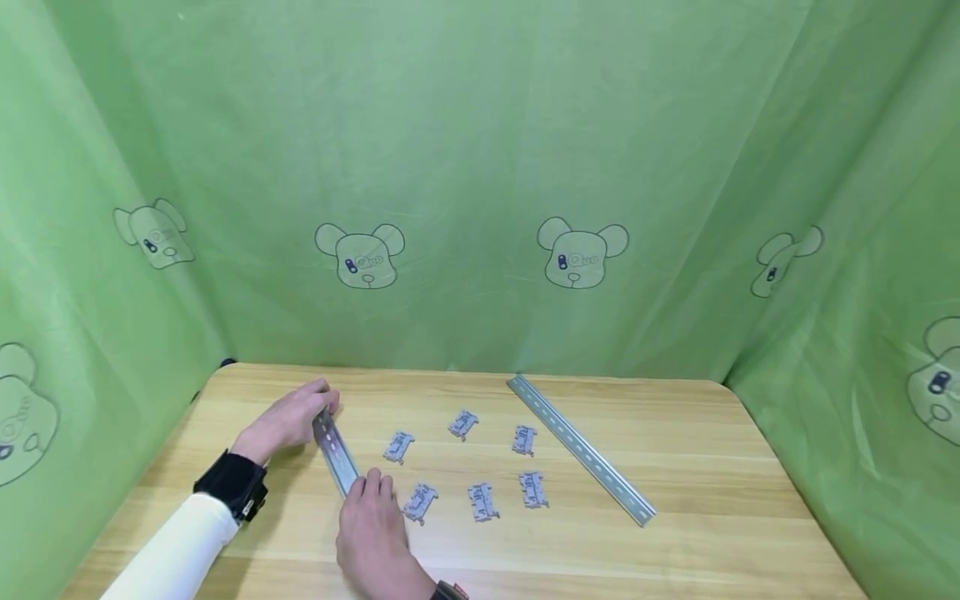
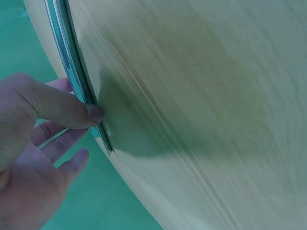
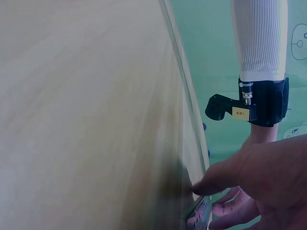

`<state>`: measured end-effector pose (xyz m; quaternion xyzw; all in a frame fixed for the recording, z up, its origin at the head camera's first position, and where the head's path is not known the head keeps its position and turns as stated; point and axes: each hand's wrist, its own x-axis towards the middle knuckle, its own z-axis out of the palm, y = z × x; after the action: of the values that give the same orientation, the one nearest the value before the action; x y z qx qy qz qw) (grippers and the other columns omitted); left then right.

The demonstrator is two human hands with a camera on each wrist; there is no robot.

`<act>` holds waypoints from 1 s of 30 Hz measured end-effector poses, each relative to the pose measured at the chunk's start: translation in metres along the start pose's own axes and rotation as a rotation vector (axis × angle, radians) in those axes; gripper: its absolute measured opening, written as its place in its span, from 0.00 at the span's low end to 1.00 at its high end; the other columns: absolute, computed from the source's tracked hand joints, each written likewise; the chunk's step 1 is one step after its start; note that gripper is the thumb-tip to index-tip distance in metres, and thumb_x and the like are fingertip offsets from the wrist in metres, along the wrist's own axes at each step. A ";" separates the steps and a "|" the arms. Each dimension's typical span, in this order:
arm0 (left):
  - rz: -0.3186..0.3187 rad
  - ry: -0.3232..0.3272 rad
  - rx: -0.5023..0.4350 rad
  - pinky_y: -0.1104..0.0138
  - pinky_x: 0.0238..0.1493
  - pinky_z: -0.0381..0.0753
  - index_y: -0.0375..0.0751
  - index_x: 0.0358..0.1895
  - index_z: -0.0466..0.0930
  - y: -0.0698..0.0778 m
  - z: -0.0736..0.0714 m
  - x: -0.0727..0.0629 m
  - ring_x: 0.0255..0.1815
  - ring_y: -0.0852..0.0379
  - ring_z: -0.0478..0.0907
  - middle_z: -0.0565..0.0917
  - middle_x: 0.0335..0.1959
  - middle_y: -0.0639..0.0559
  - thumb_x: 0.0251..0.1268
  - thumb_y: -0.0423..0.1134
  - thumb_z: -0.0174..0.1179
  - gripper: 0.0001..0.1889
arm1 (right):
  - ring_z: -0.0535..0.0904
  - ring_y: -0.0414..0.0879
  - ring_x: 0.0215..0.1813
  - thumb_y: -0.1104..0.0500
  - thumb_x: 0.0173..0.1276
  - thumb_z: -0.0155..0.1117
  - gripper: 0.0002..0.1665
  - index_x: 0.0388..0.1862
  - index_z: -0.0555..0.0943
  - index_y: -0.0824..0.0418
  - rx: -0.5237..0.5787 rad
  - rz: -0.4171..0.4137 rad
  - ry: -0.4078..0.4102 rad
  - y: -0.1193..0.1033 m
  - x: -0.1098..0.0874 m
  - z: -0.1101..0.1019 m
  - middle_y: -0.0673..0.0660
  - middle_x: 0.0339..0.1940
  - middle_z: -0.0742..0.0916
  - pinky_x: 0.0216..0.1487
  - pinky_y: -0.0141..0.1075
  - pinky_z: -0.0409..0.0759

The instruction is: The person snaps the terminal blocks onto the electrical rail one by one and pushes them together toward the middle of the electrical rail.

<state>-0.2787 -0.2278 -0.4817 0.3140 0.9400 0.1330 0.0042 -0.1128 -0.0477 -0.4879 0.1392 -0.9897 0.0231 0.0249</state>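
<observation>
Reading the clock from the middle of the grey pieces, with 12 towards the curtain, you are working in front of a green curtain point(image 1: 465, 125) that is running past the frame edges. The wooden table point(image 1: 705, 475) is spreading beneath you, its near edge being cut off. Your white sleeve point(image 1: 176, 546) is entering from 8 o'clock. A loose slotted rail point(image 1: 581, 450) is lying on the right, slanting from 1 towards 4 o'clock. The held rail point(image 1: 337, 455), also slotted, is sitting around 9 o'clock; your fingers are hiding both its ends in the head view, and whether it is touching the table is staying unclear. Your left hand point(image 1: 294, 421), at 10, is pinching its far end between thumb and fingers. Your right hand point(image 1: 372, 533), at 8, is gripping the near end; its thumb is hiding from the head view but showing in the right wrist view. A black band point(image 1: 232, 483) is wrapping your left wrist; the right wrist's dark band point(image 1: 448, 591) is being cut by the bottom edge. Six grey pieces point(image 1: 462, 424) are lying in a ring, their fine detail blurring.
</observation>
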 end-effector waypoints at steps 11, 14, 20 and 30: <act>0.037 0.051 0.008 0.61 0.38 0.83 0.44 0.37 0.78 0.009 0.000 -0.012 0.36 0.55 0.73 0.75 0.38 0.51 0.31 0.08 0.60 0.29 | 0.70 0.44 0.42 0.55 0.55 0.79 0.36 0.61 0.77 0.65 0.017 -0.004 -0.079 0.003 -0.004 -0.003 0.56 0.45 0.77 0.42 0.28 0.79; 0.020 0.042 0.022 0.61 0.36 0.81 0.44 0.37 0.77 0.012 -0.001 -0.026 0.35 0.55 0.71 0.73 0.37 0.51 0.31 0.09 0.62 0.29 | 0.69 0.43 0.41 0.57 0.55 0.80 0.36 0.61 0.78 0.64 0.056 -0.019 -0.109 0.003 -0.007 -0.007 0.55 0.45 0.76 0.38 0.27 0.77; -0.009 0.037 0.062 0.60 0.36 0.82 0.45 0.41 0.78 0.019 0.001 -0.047 0.37 0.53 0.72 0.72 0.38 0.51 0.29 0.09 0.63 0.32 | 0.70 0.42 0.42 0.60 0.51 0.82 0.38 0.62 0.78 0.63 0.107 -0.053 -0.127 0.012 -0.015 -0.011 0.55 0.47 0.77 0.34 0.24 0.77; -0.019 0.005 0.087 0.57 0.43 0.85 0.49 0.40 0.77 0.044 0.001 -0.083 0.41 0.53 0.73 0.73 0.38 0.55 0.28 0.09 0.61 0.34 | 0.72 0.43 0.46 0.48 0.65 0.73 0.32 0.62 0.79 0.65 0.014 -0.264 -0.128 0.032 -0.044 -0.007 0.57 0.48 0.78 0.46 0.26 0.77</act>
<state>-0.1862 -0.2431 -0.4777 0.3047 0.9478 0.0930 -0.0107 -0.0790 -0.0042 -0.4851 0.2697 -0.9621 0.0174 -0.0366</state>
